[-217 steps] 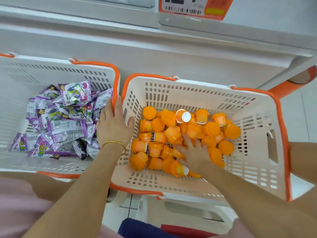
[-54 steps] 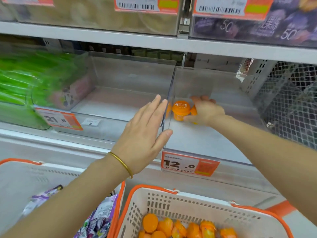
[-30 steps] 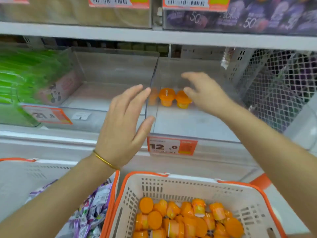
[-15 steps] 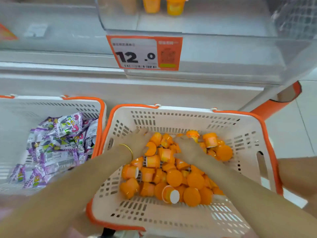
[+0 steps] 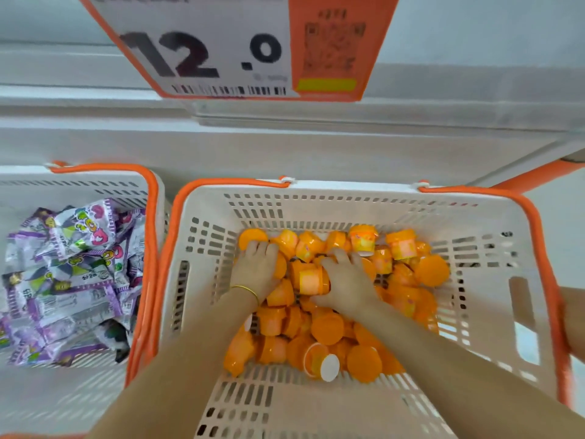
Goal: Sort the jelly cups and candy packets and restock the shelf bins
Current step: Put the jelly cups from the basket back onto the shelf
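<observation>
While both hands dig into the white basket (image 5: 493, 217) of orange jelly cups (image 5: 326, 327) | left hand (image 5: 258, 269): fingers curled into the pile, tips buried, grip impossible to tell | right hand (image 5: 348, 282): wrapped round one cup (image 5: 311, 282) lying sideways | candy packets (image 5: 69, 280): next basket (image 5: 152, 217), cut off at left edge

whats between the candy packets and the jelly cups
Head view: two orange-rimmed walls side by side, of the left basket and the right basket, part the candy packets from the jelly cups.

Glossy plastic jelly cups (image 5: 326, 327); perforated plastic basket (image 5: 348, 198)
</observation>
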### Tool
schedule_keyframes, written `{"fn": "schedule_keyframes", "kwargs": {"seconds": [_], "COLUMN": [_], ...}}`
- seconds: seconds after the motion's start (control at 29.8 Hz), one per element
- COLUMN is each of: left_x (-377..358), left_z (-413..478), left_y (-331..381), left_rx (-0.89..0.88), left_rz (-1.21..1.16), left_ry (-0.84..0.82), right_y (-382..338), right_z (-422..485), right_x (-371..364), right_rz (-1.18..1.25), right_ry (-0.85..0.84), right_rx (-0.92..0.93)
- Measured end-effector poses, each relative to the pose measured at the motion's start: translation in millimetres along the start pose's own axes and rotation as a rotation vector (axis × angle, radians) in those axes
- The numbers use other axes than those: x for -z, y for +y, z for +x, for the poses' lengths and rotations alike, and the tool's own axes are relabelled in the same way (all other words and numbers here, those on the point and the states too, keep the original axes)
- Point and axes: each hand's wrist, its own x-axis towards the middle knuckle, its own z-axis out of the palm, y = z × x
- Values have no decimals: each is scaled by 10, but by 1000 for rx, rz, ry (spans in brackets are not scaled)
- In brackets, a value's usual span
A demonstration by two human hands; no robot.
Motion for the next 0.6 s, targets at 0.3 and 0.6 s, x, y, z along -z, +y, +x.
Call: {"fn": "schedule_keyframes", "kwargs": {"seconds": [0.3,0.6], "left_x": [762,2699], "left_z": [-403,-1154], "left_y": [80,597], "left_rx": [32,-401], "left_rz": [-601,-465], "left_ry": [-36,-59], "right_y": [39,-158], "right_z": [-462,-1980], "right_x": [539,2080], "right_rz": [144,11], "right_ry": [11,353], "right_rx": [-78,85]}}
